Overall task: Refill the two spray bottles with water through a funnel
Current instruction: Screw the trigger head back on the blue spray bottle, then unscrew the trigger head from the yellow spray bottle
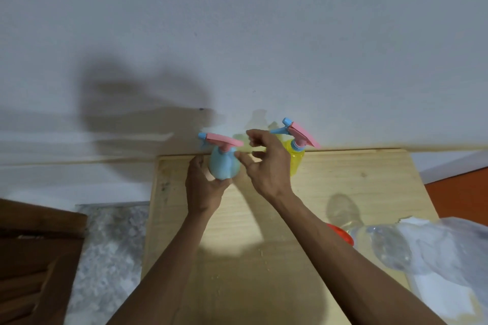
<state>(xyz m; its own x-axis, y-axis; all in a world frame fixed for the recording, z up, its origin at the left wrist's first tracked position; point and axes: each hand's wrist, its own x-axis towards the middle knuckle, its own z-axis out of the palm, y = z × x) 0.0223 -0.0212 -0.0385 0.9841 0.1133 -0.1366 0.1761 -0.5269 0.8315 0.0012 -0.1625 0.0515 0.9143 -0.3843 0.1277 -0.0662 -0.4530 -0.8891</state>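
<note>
Blue spray bottle (224, 165) stood on the wooden surface (343, 179), clasped by the left hand (203, 185); the right hand (266, 163) hovered beside, its grip loosely apart near the yellow bottle (297, 158).

blue bottle (224, 166), pink-and-blue sprayer. yellow bottle (296, 159), same pink-and-blue top. pale wood table (343, 179). grey-white speckled floor (111, 240). white wall (237, 21).

Left hand (202, 185) around blue spray bottle (224, 165), right hand (264, 163) loosely curled beside it.
</note>
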